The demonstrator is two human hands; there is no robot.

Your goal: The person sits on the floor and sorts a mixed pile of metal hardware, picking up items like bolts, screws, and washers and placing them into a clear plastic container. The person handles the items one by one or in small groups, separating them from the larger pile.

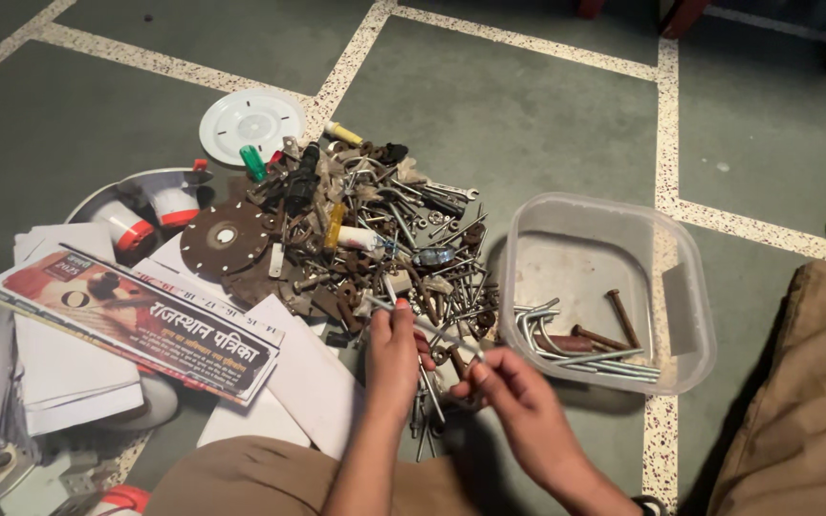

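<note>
Sitting on a grey floor [528, 115] marked with speckled pale lines, a person works over a heap of mixed hardware [375, 239].

Hands: the left hand [392, 349] and the right hand [504, 382] are both closed on one long thin metal rod [432, 333], pinched between fingertips at either end. The rod lies slanted across the near edge of the heap, just above the floor. More loose nails and screws lie directly below the hands.

Heap: rusty and bright screws, nails, bolts, washers, small wrenches, a yellow-handled tool [335, 225] and a green-handled tool [253, 162], all tangled together.

Left of the heap: a rusty round disc [225, 239] with holes around its rim, touching the heap's edge. A white round lid [250, 124] lies farther off, beyond the green handle. White bottles with red caps [150, 212] rest on a shallow round tray.

Right of the heap: a clear plastic container [681, 315], rectangular with rounded corners, just beside the right hand. Inside it lie long nails, a few rusty bolts and bent metal hooks, gathered along the near wall.

Near left: a newspaper [136, 320] and white paper sheets [69, 373], overlapping, partly under the heap's edge.

Brown cloth covers the person's knees at the bottom and right edges.
</note>
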